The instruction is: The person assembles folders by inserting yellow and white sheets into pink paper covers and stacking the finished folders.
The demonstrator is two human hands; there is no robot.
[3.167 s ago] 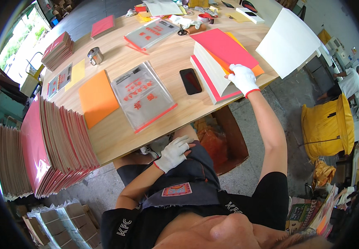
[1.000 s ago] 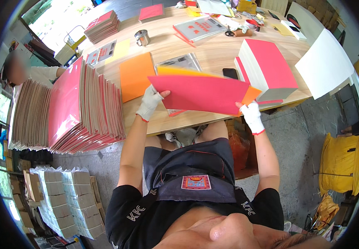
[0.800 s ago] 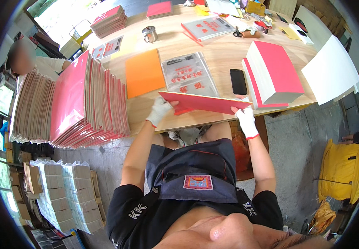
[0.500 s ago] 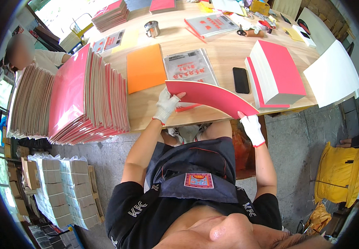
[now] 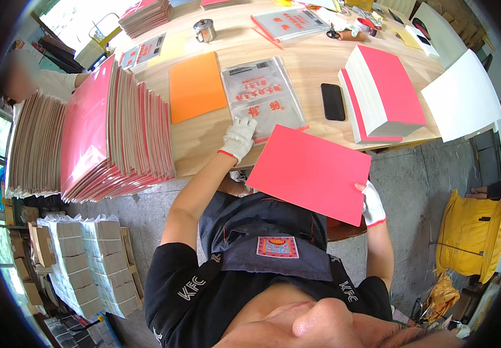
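The white-gloved right hand (image 5: 372, 204) gripped a rectangular pink sheet (image 5: 311, 173) between its fingers. The left hand (image 5: 240, 138) was at clear, red-printed plastic sleeves (image 5: 269, 100); its fingers' hold was unclear.

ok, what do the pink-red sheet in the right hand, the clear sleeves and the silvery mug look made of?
Pink-red sheet: paper or card, fairly matte; even colour, pale thin edge.
Clear sleeves: likely plastic film, glossy; see-through with glare.
Silvery mug: metal, probably stainless steel, polished; bright reflections.
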